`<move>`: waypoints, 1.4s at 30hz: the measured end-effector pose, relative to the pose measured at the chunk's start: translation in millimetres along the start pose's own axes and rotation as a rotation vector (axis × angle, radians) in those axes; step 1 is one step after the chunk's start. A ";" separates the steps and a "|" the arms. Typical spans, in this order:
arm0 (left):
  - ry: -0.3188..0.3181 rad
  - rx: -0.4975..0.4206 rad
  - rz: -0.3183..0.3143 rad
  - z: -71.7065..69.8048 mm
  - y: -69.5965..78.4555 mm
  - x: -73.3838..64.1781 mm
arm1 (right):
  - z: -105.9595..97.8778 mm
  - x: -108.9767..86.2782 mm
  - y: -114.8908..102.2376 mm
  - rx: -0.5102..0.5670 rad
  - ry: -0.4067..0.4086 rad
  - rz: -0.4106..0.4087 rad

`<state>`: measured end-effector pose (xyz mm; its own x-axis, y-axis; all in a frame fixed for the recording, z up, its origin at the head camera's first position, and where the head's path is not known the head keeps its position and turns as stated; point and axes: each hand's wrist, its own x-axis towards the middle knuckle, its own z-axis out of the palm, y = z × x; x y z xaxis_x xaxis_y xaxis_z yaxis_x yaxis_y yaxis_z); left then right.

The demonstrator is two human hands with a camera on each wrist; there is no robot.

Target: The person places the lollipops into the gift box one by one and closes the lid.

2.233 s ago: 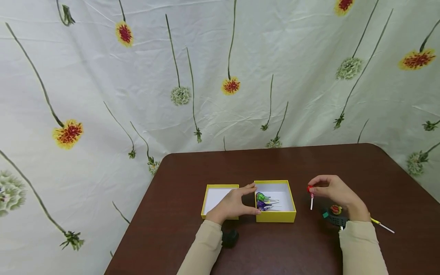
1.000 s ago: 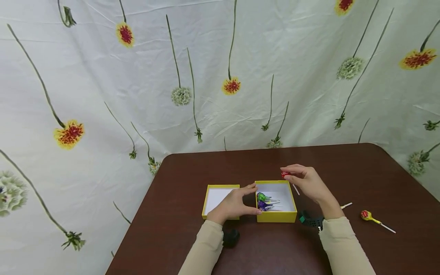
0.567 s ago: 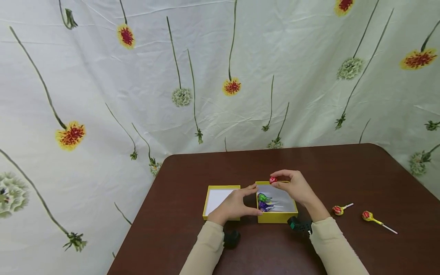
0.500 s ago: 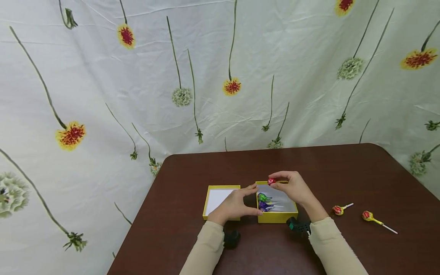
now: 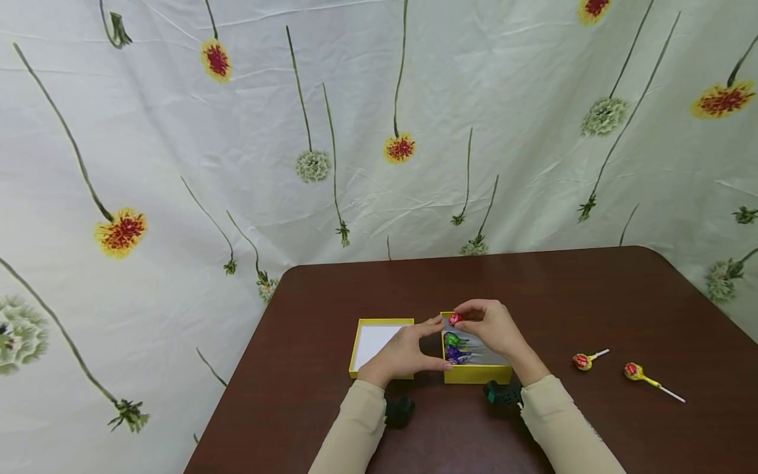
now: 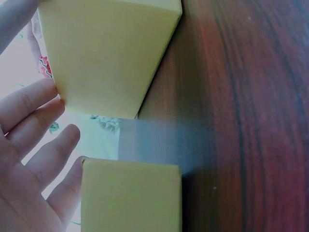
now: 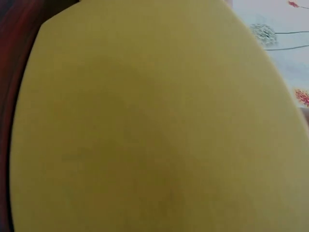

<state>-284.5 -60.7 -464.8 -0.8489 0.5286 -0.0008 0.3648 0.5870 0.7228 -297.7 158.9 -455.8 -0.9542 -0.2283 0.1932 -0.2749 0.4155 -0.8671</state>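
Observation:
In the head view my right hand [image 5: 497, 329] pinches a red-wrapped lollipop [image 5: 454, 319] by its head, over the back left corner of a yellow box [image 5: 476, 375]. Inside, a green lollipop [image 5: 453, 340] and purple lollipops [image 5: 456, 356] lie along the left wall, sticks to the right. My left hand [image 5: 399, 355] is spread along that wall, thumb at the front corner and fingertips at the rim. The left wrist view shows its fairly straight fingers [image 6: 29, 101] touching the box edge. The box's yellow wall [image 7: 145, 121] fills most of the right wrist view, hiding the right hand's fingers.
A shallow yellow lid [image 5: 367, 345] with a white inside lies left of the box, partly behind the left hand. Two red-and-yellow lollipops [image 5: 583, 361] lie on the brown table [image 5: 592, 283] at right. A flower-print cloth [image 5: 355, 99] hangs behind.
My right hand has carried the red lollipop leftward from the table's right side to over the box, then lower toward its back left corner. The left hand has stayed at the box.

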 end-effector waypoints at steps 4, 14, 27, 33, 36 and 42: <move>-0.004 -0.001 -0.004 0.4 0.1 -0.5 | 4.4 1.0 0.0 -0.034 0.022 0.018; -0.004 0.004 0.014 0.1 0.0 0.4 | 10.1 1.5 1.7 -0.088 -0.037 0.010; -0.002 -0.004 0.003 0.0 0.5 -0.5 | -17.6 -3.8 -12.2 -0.067 -0.010 0.001; 0.003 -0.007 0.002 -1.2 -1.0 0.0 | -52.0 -11.6 -13.4 -0.070 -0.029 0.025; 0.005 -0.007 0.010 -1.4 -1.8 -0.3 | -69.2 -16.7 -9.8 -0.069 -0.022 0.041; 0.008 -0.009 0.009 -0.9 -0.9 -1.3 | -105.5 -34.0 3.3 -0.127 -0.048 0.045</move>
<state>-284.1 -62.4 -464.8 -0.8489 0.5284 0.0112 0.3686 0.5768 0.7290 -278.6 260.9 -416.8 -0.9600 -0.2474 0.1309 -0.2478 0.5338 -0.8085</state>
